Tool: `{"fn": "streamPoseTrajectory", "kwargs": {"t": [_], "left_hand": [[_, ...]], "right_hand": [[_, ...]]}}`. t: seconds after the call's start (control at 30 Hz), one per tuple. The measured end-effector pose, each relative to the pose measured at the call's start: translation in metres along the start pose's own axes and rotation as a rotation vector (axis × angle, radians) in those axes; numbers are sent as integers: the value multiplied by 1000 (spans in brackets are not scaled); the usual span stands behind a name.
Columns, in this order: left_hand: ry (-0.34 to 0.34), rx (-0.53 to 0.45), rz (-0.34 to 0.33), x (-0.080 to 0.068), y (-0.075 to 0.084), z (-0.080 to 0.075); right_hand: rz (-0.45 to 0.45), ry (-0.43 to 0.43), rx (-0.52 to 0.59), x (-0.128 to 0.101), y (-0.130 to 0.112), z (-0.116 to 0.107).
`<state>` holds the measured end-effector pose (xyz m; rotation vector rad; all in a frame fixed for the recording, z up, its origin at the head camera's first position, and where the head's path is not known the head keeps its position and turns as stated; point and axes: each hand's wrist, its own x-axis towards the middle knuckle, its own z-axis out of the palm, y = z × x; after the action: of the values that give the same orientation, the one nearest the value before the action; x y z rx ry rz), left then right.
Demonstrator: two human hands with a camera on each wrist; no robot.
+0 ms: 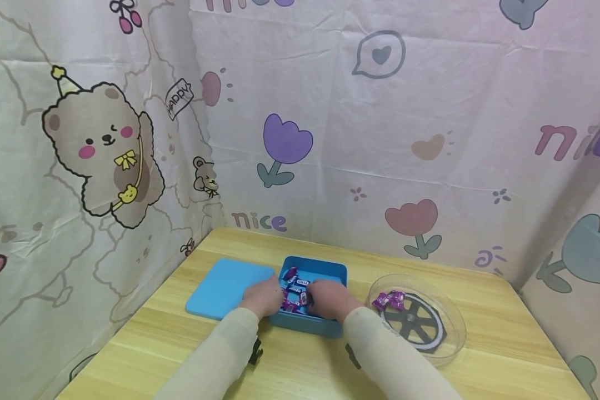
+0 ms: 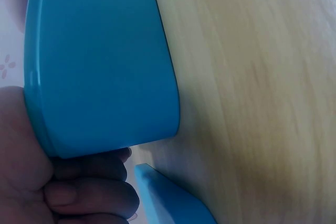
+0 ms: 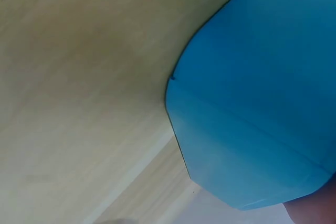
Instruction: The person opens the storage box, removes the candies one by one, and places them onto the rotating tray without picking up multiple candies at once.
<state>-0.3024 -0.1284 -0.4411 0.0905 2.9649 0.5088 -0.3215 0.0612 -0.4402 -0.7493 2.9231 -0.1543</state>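
Note:
A blue box (image 1: 305,326) without its lid stands on the table, several purple-wrapped candies (image 1: 295,289) lying inside. My left hand (image 1: 264,295) holds the box at its left side; in the left wrist view its curled fingers (image 2: 94,195) sit against the outer wall. Reaching over the front right of the box, my right hand (image 1: 329,299) has its fingers down among the candies. Its fingertips are mostly hidden, so I cannot tell whether they pinch one. In the right wrist view the box wall (image 3: 252,108) fills the right side.
A flat blue lid (image 1: 225,289) lies left of the box. To the right stands a round clear dish (image 1: 457,333) with pink-purple candies (image 1: 390,300) and a black-and-white wheel-like disc (image 1: 412,322). Printed cloth (image 1: 340,139) hangs behind the wooden table (image 1: 290,366).

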Motion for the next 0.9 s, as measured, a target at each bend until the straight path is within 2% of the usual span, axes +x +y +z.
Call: {"fn": "streamPoseTrajectory", "kwargs": {"t": [0.53, 0.73, 0.9], "left_hand": [[9, 15, 26, -1, -1, 2], [5, 21, 22, 0, -2, 3], [-3, -3, 5, 0, -1, 1]], "right_hand": [[2, -20, 11, 0, 0, 3], [9, -34, 17, -1, -1, 1], [34, -73, 66, -2, -2, -4]]}}
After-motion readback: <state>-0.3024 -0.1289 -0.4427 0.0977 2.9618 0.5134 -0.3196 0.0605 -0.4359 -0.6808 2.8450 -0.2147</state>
